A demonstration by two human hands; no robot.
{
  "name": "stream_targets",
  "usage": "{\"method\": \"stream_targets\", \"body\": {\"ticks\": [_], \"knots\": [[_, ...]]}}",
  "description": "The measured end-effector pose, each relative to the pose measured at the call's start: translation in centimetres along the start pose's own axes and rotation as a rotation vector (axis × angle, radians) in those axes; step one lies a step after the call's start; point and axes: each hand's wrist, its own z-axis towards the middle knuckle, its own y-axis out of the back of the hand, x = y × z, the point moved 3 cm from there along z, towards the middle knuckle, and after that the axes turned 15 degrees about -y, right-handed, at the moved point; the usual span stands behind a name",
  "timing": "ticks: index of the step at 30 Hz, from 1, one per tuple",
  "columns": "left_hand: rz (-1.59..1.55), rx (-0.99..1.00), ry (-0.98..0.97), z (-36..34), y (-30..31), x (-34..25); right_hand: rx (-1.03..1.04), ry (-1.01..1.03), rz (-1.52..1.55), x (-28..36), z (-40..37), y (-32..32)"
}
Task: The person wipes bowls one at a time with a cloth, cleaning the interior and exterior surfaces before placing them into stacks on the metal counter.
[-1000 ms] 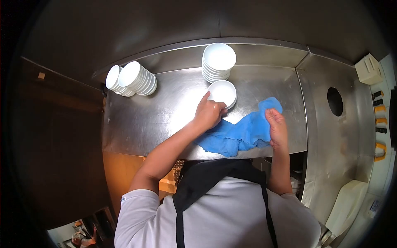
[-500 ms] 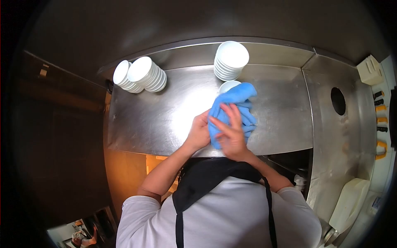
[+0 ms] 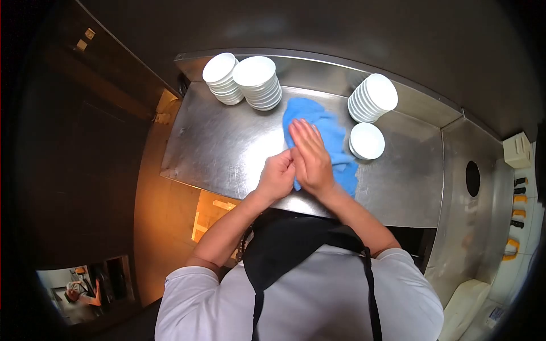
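A blue cloth (image 3: 319, 116) hangs bunched around my hands above the steel counter. My left hand (image 3: 277, 175) has its fingers closed on the cloth's near left edge. My right hand (image 3: 311, 159) lies against the cloth with its fingers stretched out and side by side, its heel touching my left hand. Just right of the cloth is a white bowl (image 3: 367, 141), and behind that bowl leans a stack of white bowls (image 3: 372, 98). Whether a dish is inside the cloth is hidden.
Two more stacks of white bowls, the left one (image 3: 222, 78) and the right one (image 3: 257, 83), stand at the back left of the steel counter (image 3: 213, 142). Knives (image 3: 518, 199) hang at the far right. Another person (image 3: 79, 292) shows at the lower left.
The view has turned, so the counter and bowls appear shifted. My right hand's fingers have come from spread to side by side on the cloth, and the small bowl is now uncovered.
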Motion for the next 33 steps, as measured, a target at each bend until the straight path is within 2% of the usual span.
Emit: {"method": "stream_targets", "body": {"ticks": [1,2,3,5,7,8,9,10,11,14,15,16,19,20,21,22,24,26,27,30,31,32,33], "knots": [[0.067,0.104,0.063,-0.4,0.8,0.5,0.046,0.025,-0.034,-0.3,1.3,0.4],[0.136,0.214,0.119,-0.5,1.4,0.8,0.165,-0.156,0.125,-1.1,2.6,0.9],[0.091,0.276,0.156,0.1,1.7,-1.4,0.279,-0.339,0.286,-1.8,3.5,1.5],[-0.207,0.219,0.101,0.3,2.3,-2.2,0.436,-0.621,0.773,-4.3,4.2,1.7],[-0.608,0.158,0.026,0.5,3.1,-1.1,0.349,-0.647,0.895,-4.3,3.9,2.1],[-0.674,0.064,0.026,1.1,3.4,-0.3,0.306,-0.660,0.956,-4.2,3.5,2.2],[-0.740,-0.031,0.027,1.9,3.3,0.2,0.179,-0.723,1.030,-4.1,3.1,1.9],[-0.805,-0.126,0.028,2.6,3.1,0.5,0.126,-0.753,0.948,-4.6,2.6,1.5],[-0.647,-0.259,-0.038,3.2,3.0,0.6,0.070,-0.777,0.867,-5.7,2.1,1.0],[0.379,-0.074,-0.372,3.6,1.9,-0.7,-0.098,-0.739,0.668,-5.3,1.3,-0.1],[0.454,-0.101,-0.380,3.6,1.8,-0.1,-0.139,-0.708,0.600,-4.9,1.3,-0.2],[0.173,-0.168,-0.208,3.8,1.8,1.1,-0.179,-0.676,0.532,-4.4,1.4,0.0],[-0.613,-0.382,0.283,4.1,1.6,3.4,0.013,-0.764,0.666,-4.1,0.3,-0.7],[-0.809,-0.380,0.357,3.8,1.9,4.2,0.079,-0.774,0.732,-4.1,0.0,-1.0],[-1.004,-0.378,0.426,3.5,2.3,5.3,0.066,-0.723,0.616,-4.2,-0.1,-0.6],[-1.197,-0.374,0.490,3.6,2.4,5.3,-0.030,-0.775,0.679,-4.5,0.2,0.3],[-1.146,-0.452,0.546,3.3,3.0,4.8,-0.222,-0.884,0.802,-4.7,0.5,2.5],[-1.158,-0.487,0.634,3.0,3.5,4.2,-0.446,-0.858,1.062,-5.4,1.6,3.3],[-1.168,-0.477,0.662,2.9,3.5,4.3,-0.500,-0.807,1.028,-4.8,2.1,3.4],[-1.306,-0.325,0.629,3.2,2.3,3.5,-0.214,-0.714,0.503,-5.1,1.1,0.8],[-1.222,-0.347,0.590,3.5,2.1,4.2,-0.008,-0.327,0.266,-3.7,1.4,-0.6],[-1.162,-0.290,0.455,3.0,2.8,6.2,0.192,0.060,0.027,-2.3,1.0,-1.8],[-1.181,-0.203,0.465,3.4,3.4,4.7,0.250,0.100,-0.055,-2.1,0.8,-1.9]]}}
